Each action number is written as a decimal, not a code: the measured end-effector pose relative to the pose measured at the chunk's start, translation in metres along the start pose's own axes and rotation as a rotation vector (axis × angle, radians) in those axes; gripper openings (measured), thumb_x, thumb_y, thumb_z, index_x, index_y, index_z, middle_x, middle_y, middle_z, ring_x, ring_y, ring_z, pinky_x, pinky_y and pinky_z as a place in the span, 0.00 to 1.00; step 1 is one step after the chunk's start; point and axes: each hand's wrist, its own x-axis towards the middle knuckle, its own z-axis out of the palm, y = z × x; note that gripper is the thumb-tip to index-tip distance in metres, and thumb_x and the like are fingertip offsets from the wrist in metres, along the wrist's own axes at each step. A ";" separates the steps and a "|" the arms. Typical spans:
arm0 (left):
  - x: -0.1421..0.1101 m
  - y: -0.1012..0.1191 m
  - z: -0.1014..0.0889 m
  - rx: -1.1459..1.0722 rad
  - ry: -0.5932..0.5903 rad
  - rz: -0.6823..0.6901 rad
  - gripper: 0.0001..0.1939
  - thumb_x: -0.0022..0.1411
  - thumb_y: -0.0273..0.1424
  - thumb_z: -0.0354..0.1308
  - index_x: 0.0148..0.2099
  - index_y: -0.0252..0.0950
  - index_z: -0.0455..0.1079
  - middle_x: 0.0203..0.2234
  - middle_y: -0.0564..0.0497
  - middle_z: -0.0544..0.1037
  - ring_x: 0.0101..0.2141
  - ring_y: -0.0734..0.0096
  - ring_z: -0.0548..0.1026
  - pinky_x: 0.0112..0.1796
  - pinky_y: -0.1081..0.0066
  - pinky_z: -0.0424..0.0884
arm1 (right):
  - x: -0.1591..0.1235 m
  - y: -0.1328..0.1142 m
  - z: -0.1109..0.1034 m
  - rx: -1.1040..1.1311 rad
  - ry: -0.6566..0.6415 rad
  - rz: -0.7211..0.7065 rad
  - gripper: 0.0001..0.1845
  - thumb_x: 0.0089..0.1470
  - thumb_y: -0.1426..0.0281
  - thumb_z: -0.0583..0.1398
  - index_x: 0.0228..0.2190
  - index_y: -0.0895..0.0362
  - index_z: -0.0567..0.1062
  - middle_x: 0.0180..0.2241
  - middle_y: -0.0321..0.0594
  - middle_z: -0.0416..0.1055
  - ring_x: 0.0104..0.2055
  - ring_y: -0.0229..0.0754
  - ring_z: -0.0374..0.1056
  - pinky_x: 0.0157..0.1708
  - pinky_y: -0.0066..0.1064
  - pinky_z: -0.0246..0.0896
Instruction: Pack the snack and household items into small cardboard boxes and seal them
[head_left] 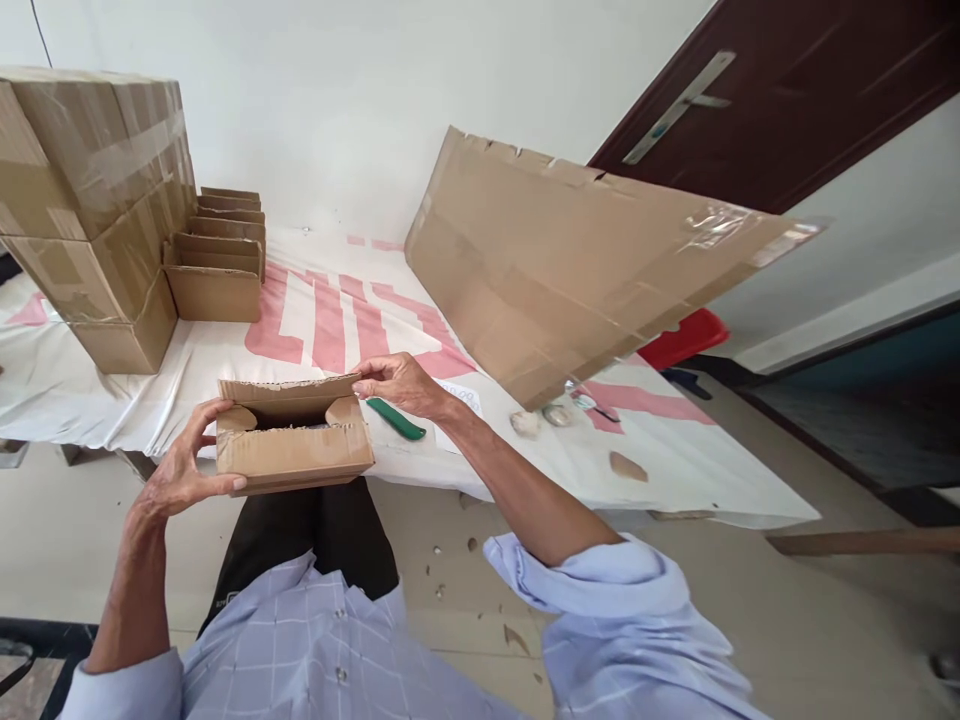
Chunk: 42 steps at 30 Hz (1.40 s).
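Observation:
A small cardboard box (300,452) is held at the table's front edge, its top partly open with a long flap standing up at the back. My left hand (184,470) grips the box's left end, thumb on the front face and fingers at the back flap. With thumb and fingers pinched, my right hand (401,385) holds the right corner of that raised flap. What lies inside the box is mostly hidden. Just right of it, a green-handled cutter (396,419) rests on the table below my right hand.
Taped cartons (97,180) are stacked at the left, beside a row of small open boxes (214,292). A large cardboard sheet (555,260) leans across the right side. Tape rolls (556,414) and a cardboard scrap (627,467) lie on the cloth-covered table (525,470). Behind is a red container (686,338).

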 end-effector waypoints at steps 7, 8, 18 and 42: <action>0.013 0.005 -0.009 0.009 -0.008 -0.012 0.49 0.52 0.54 0.79 0.71 0.48 0.68 0.73 0.39 0.65 0.69 0.35 0.69 0.61 0.45 0.76 | 0.003 0.006 0.000 0.086 0.086 0.011 0.19 0.46 0.54 0.75 0.32 0.56 0.85 0.30 0.37 0.79 0.30 0.39 0.72 0.35 0.34 0.72; 0.015 0.004 -0.010 -0.008 -0.008 -0.018 0.49 0.51 0.54 0.80 0.70 0.48 0.69 0.72 0.39 0.65 0.68 0.35 0.70 0.61 0.46 0.76 | 0.004 0.006 0.000 0.101 0.094 0.008 0.20 0.47 0.52 0.75 0.31 0.56 0.85 0.30 0.37 0.79 0.31 0.39 0.72 0.35 0.34 0.72; 0.030 -0.015 -0.020 -0.195 -0.008 -0.122 0.60 0.41 0.55 0.84 0.72 0.47 0.66 0.62 0.39 0.75 0.62 0.37 0.77 0.59 0.47 0.77 | 0.018 0.017 0.000 0.303 0.050 0.034 0.29 0.48 0.42 0.74 0.29 0.57 0.81 0.33 0.44 0.81 0.39 0.44 0.78 0.39 0.35 0.75; 0.012 0.001 -0.007 -0.081 0.000 -0.076 0.70 0.39 0.68 0.78 0.78 0.48 0.62 0.76 0.36 0.60 0.71 0.27 0.65 0.64 0.43 0.74 | -0.050 -0.039 0.036 -0.706 -0.068 -0.338 0.04 0.64 0.72 0.67 0.36 0.54 0.77 0.37 0.38 0.78 0.38 0.42 0.71 0.39 0.33 0.63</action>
